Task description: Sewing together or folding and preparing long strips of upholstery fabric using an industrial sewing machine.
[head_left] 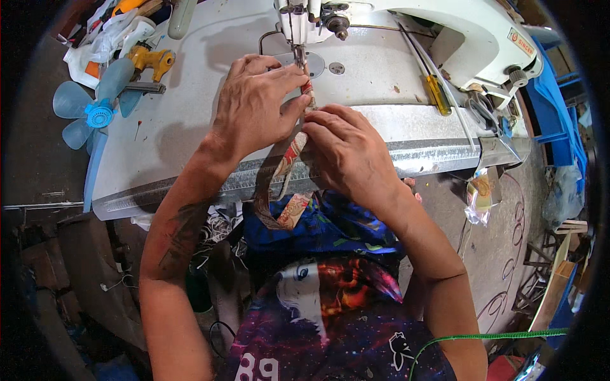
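My left hand [257, 105] presses a narrow folded fabric strip [290, 152], beige with red print, just in front of the presser foot [298, 56] of a white sewing machine [467, 47], its thumb and fingers closed on the strip. Slightly lower and to the right, my right hand [349, 152] grips the same strip with curled fingers. The strip runs up under the foot and loops down over the bed's metal front edge [381, 154] toward my lap. My fingers hide part of it.
A blue fan blade [75, 101], a yellow power tool [149, 63] and white bags lie at left. A yellow-handled screwdriver [438, 95] and scissors [480, 111] rest at right. Beyond stand blue plastic racks [549, 108] and boards [556, 286]; a plastic packet [480, 193] hangs below the bed.
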`<state>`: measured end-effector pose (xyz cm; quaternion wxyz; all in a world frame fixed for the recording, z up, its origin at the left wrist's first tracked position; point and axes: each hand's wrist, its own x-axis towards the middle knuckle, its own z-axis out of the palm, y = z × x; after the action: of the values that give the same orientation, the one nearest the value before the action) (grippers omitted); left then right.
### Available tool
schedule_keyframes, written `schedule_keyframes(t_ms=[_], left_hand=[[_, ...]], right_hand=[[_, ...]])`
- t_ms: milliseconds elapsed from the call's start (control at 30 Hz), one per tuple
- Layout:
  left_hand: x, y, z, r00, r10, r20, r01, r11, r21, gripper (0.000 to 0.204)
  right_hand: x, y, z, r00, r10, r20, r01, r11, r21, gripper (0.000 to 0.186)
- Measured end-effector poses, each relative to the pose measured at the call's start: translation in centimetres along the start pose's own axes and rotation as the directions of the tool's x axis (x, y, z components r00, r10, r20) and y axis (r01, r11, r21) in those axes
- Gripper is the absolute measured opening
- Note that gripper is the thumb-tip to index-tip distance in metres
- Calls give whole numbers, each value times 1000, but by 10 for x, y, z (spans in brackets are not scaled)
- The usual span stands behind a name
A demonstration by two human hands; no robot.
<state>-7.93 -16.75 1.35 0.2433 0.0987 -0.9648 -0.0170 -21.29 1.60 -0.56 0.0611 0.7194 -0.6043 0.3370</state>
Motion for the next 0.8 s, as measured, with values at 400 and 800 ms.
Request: schedule_keyframes(t_ms=[400, 800], left_hand=[[4, -13, 11, 997, 27, -78, -24, 999, 44, 18], [5, -16, 11, 996, 58, -60, -50, 990, 129, 20]], right_hand=[[23, 15, 4, 1000, 6, -22, -5, 1000, 24, 25], [39, 35, 12, 999, -33, -20, 32, 997, -70, 21]])
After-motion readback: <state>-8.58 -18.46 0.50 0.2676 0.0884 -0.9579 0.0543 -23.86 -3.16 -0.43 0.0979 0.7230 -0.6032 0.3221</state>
